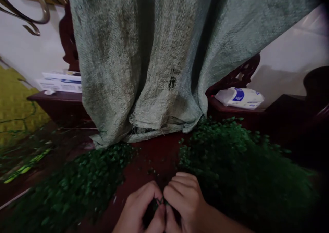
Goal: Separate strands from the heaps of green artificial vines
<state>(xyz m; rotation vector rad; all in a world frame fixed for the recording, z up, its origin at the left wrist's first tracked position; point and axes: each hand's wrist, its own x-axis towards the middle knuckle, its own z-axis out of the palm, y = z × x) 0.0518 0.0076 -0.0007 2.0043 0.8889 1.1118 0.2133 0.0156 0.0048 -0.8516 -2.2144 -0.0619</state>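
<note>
Both hands, left hand (140,209) and right hand (183,198), pinch one small leafy green sprig (159,202) between curled fingertips. A smaller heap of green leafy stems (77,185) lies left of them, seemingly sorted; the larger pile of green leafy stems (239,157) right looks untouched

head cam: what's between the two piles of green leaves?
A bare strip of dark red table with a few loose leaf bits; at its near end, both hands pinch a sprig.

A small green sprig (159,202) is pinched between the fingertips of the left hand (140,209) and the right hand (185,200), which are pressed together over the dark red desk (154,157). Leafy green heaps (231,157) are spread on both sides, and a grey-green woven sack (154,61) is draped behind them.
</note>
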